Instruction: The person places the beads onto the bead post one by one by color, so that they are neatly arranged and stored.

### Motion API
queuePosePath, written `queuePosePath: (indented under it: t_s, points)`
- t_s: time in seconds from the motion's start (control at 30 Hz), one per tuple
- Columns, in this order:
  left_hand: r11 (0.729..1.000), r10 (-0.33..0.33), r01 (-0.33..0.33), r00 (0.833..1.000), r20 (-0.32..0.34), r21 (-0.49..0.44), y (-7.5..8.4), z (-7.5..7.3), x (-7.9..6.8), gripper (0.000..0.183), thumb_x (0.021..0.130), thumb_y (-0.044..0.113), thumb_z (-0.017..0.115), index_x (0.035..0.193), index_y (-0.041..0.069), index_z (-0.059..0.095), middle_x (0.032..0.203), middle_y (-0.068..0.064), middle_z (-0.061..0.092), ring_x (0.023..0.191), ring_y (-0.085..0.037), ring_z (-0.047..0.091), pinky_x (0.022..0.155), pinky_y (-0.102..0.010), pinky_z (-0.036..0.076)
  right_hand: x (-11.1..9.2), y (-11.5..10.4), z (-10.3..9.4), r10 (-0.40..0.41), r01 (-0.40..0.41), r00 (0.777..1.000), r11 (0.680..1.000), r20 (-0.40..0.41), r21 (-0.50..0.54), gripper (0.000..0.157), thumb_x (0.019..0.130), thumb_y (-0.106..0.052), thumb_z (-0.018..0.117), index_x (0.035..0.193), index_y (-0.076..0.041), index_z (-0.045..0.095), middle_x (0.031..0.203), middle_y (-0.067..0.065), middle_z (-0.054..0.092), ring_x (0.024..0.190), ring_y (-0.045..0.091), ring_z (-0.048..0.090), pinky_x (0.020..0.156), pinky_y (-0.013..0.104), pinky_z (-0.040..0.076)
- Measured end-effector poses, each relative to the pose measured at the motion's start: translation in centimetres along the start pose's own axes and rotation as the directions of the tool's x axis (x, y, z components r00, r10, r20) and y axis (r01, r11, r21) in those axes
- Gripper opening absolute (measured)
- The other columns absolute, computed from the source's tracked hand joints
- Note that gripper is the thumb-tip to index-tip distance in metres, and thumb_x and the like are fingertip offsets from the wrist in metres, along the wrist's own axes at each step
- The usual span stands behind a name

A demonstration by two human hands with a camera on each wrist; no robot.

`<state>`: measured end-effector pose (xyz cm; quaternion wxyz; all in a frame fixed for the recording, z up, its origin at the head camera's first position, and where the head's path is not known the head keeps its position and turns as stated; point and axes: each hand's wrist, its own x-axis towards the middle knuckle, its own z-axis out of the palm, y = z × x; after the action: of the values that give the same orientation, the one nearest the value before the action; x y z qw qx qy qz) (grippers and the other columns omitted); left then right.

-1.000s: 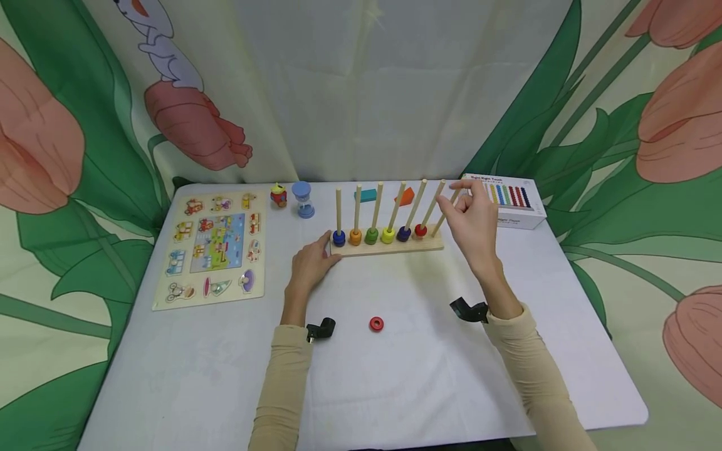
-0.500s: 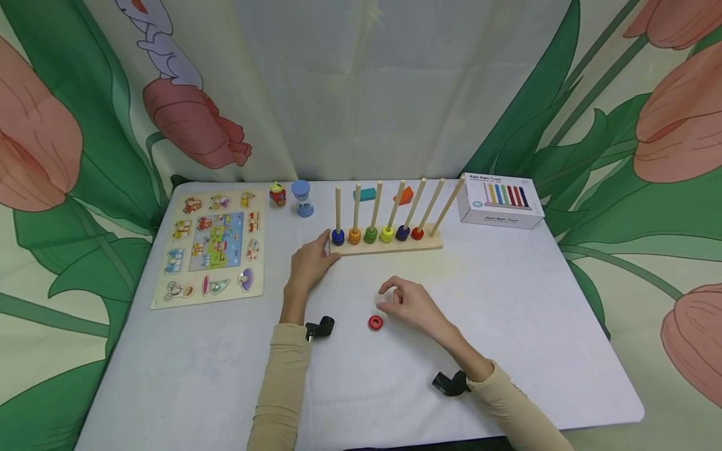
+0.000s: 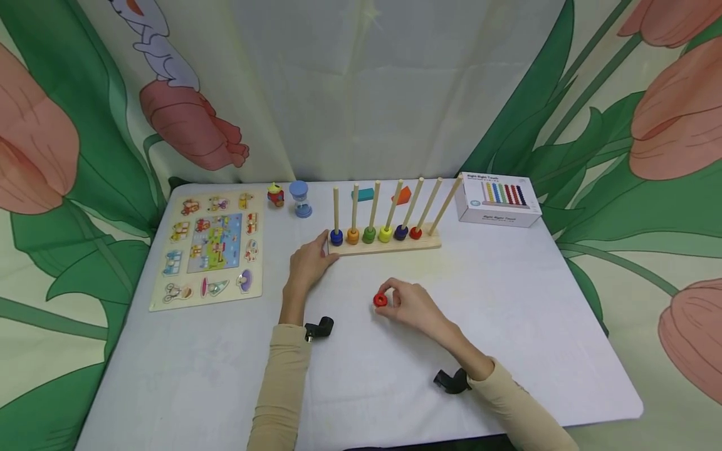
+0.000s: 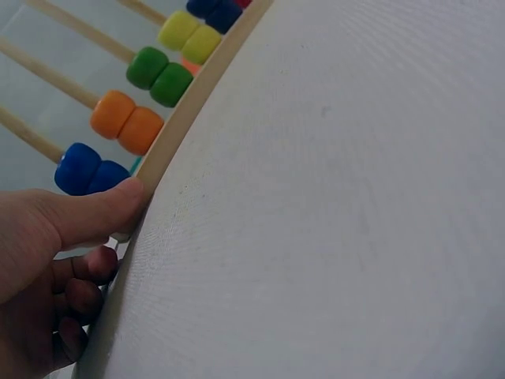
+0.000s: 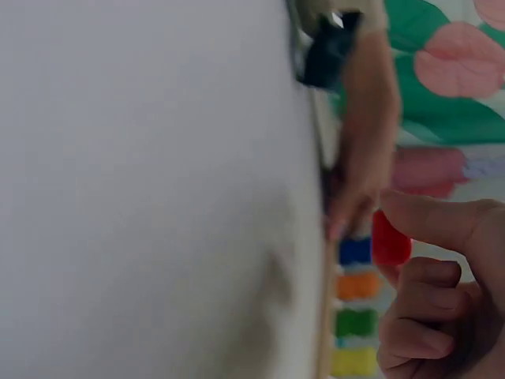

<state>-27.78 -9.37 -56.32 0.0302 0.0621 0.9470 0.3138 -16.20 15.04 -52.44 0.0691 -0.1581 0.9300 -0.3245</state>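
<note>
My right hand (image 3: 414, 305) pinches a red bead (image 3: 380, 300) between thumb and forefinger, above the tablecloth in front of the rack. In the right wrist view the red bead (image 5: 390, 238) shows between the fingertips, the other fingers curled in. My left hand (image 3: 307, 266) grips the left end of the wooden peg rack (image 3: 389, 248), with the thumb on its front edge. Upright pegs carry blue beads (image 4: 91, 168), orange beads (image 4: 126, 122), green beads (image 4: 159, 76), yellow beads (image 4: 189, 37), dark blue beads (image 3: 401, 232) and red beads (image 3: 415, 233). The rightmost peg (image 3: 447, 205) is bare.
A picture puzzle board (image 3: 211, 250) lies at the left. Behind the rack are a small red-and-yellow toy (image 3: 276, 195), a blue hourglass (image 3: 301, 200), a teal block (image 3: 363, 195) and an orange block (image 3: 402, 195). A white box (image 3: 497, 200) stands at the back right.
My right hand has come from the rightmost peg down to the front of the rack and picked the red bead up off the table. My left hand has stayed on the rack's end.
</note>
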Motion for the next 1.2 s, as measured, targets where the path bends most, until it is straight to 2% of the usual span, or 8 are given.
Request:
queuePosePath:
  t_s: [0.17,0.37,0.47,0.57,0.63,0.7,1.0,1.2]
  points:
    - [1.000,-0.011,0.011,1.000,-0.001,-0.002,-0.2,0.1,0.0,0.070,0.086,0.040,0.068,0.145,0.014,0.041,0.070,-0.001,0.055,0.059,-0.019,0.048,0.055,-0.033,0.034,1.8,-0.8,-5.4,0.024,-0.023,0.982,1.000,-0.185,0.009,0.036,0.080,-0.031,0.077,0.109,-0.013,0.063,0.057,-0.001,0.049,0.047,0.014,0.043,0.044,0.028,0.031]
    - [1.000,-0.015,0.015,1.000,0.008,-0.001,-0.4,0.4,0.0,0.071,0.086,0.041,0.068,0.146,0.015,0.040,0.069,-0.001,0.055,0.057,-0.018,0.047,0.053,-0.033,0.034,3.4,-1.5,-11.5,0.044,-0.052,0.950,0.998,-0.309,-0.018,0.044,0.083,-0.038,0.073,0.115,-0.010,0.062,0.059,0.004,0.048,0.050,0.020,0.043,0.043,0.029,0.031]
    - [1.000,-0.011,0.011,1.000,-0.008,0.001,-0.3,0.5,0.0,0.070,0.086,0.041,0.068,0.145,0.014,0.041,0.069,-0.001,0.055,0.057,-0.018,0.047,0.053,-0.033,0.034,4.2,-1.8,-13.9,0.030,-0.041,0.917,0.999,-0.399,-0.020,0.045,0.084,-0.039,0.072,0.116,-0.009,0.061,0.060,0.006,0.047,0.051,0.021,0.043,0.043,0.030,0.030]
    - [1.000,-0.001,0.001,1.000,-0.012,0.003,-0.2,0.6,0.0,0.070,0.086,0.041,0.068,0.145,0.015,0.041,0.070,-0.001,0.055,0.058,-0.018,0.048,0.053,-0.033,0.035,4.8,-1.9,-15.7,0.010,-0.032,0.867,0.999,-0.499,-0.035,0.043,0.085,-0.035,0.071,0.117,-0.009,0.062,0.061,0.007,0.047,0.053,0.022,0.043,0.044,0.030,0.031]
    - [1.000,0.005,-0.005,1.000,-0.014,0.005,-0.1,0.7,0.0,0.070,0.086,0.041,0.068,0.145,0.015,0.042,0.070,0.000,0.055,0.058,-0.018,0.048,0.053,-0.033,0.035,5.2,-1.9,-16.4,0.010,-0.042,0.842,0.998,-0.539,-0.046,0.042,0.086,-0.035,0.070,0.117,-0.008,0.062,0.062,0.008,0.047,0.054,0.022,0.043,0.045,0.030,0.032]
    - [1.000,0.010,-0.010,1.000,-0.015,0.007,-0.1,0.7,-0.1,0.070,0.086,0.041,0.068,0.145,0.014,0.042,0.070,0.000,0.055,0.058,-0.018,0.048,0.052,-0.033,0.035,5.5,-1.8,-16.9,0.019,-0.059,0.830,0.997,-0.557,-0.053,0.042,0.087,-0.036,0.069,0.117,-0.008,0.062,0.063,0.008,0.048,0.054,0.022,0.043,0.045,0.030,0.032]
    - [1.000,0.011,-0.011,1.000,-0.025,0.013,0.3,0.6,-0.3,0.069,0.086,0.041,0.068,0.144,0.014,0.043,0.069,0.000,0.056,0.057,-0.018,0.048,0.053,-0.033,0.035,6.2,-1.6,-17.1,0.059,-0.114,0.827,0.992,-0.559,-0.063,0.048,0.087,-0.040,0.067,0.121,-0.007,0.061,0.065,0.008,0.049,0.053,0.023,0.044,0.044,0.031,0.034]
    - [1.000,0.017,-0.017,0.999,-0.030,0.006,0.1,0.5,0.0,0.070,0.086,0.041,0.068,0.144,0.014,0.042,0.068,0.000,0.056,0.057,-0.018,0.048,0.052,-0.033,0.035,6.3,-1.5,-16.9,0.048,-0.092,0.825,0.994,-0.563,-0.050,0.047,0.087,-0.037,0.067,0.123,-0.006,0.059,0.064,0.009,0.049,0.053,0.023,0.044,0.044,0.031,0.032]
